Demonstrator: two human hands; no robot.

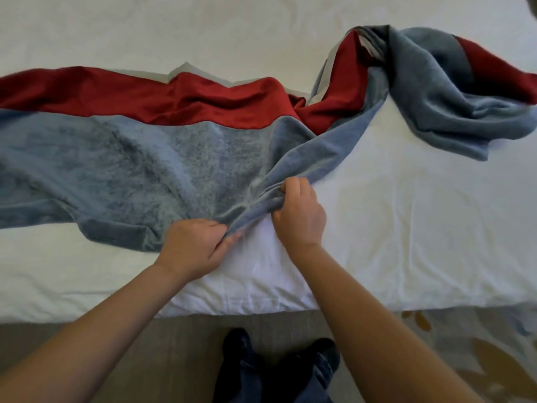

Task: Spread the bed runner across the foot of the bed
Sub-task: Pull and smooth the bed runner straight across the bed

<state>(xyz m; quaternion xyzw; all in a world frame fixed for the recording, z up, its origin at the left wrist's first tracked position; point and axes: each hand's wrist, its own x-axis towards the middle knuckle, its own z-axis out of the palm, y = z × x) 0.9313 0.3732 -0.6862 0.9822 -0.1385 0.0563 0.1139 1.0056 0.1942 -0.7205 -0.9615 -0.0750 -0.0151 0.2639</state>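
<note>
While the plush blue-and-red bed runner (pixel 139 158) lies rumpled, left hand (pixel 193 245) and right hand (pixel 299 216) pinch its bunched edge.

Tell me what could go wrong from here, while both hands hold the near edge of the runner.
1. The left hand and right hand grip the bed runner close together, so a pull may drag only the middle and leave its edge crooked.
2. The right end lies twisted and heaped; pulling from here could tighten that twist rather than open it.
3. The white bed cover may wrinkle under the dragged fabric.
</note>
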